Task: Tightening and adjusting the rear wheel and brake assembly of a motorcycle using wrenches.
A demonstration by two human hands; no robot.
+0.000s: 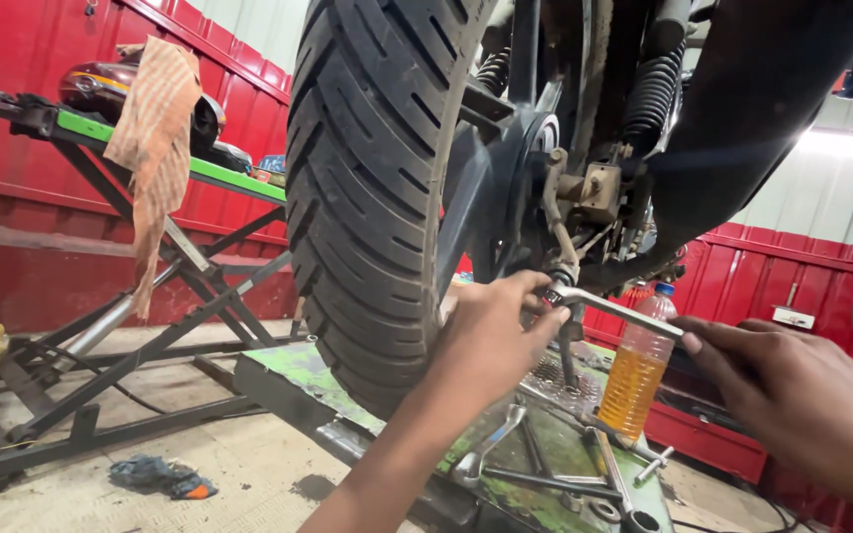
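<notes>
while the rear tyre (372, 188) hangs raised above the green-topped lift platform (298, 370), both hands work at a fastener low on the wheel's right side, near the hub. a metal wrench (614, 311) runs from that fastener out to the right, its head seated just under the brake arm (557, 212). the left hand (491, 341) is cupped at the head end, fingers (545, 326) pressing against the tool where it meets the nut, seemingly to keep it from slipping off. the right hand (792, 385) lies over the far end of the handle, fingers curled narrowly around it, which puts the pull where leverage is greatest; how fully they close underneath cannot be told from this angle

a plastic bottle of amber liquid (636, 370) stands on the platform just behind the wrench, within easy reach. spare spanners (555, 474) lie on the worn platform below the hands. shock absorber springs (649, 99) rise above the hub. off to the left, a second lift stand (140, 296) has a checked orange cloth (155, 138) draped over its green edge, and a blue rag (160, 477) lies on the concrete floor. red panelled walls (12, 59) close the space behind
</notes>
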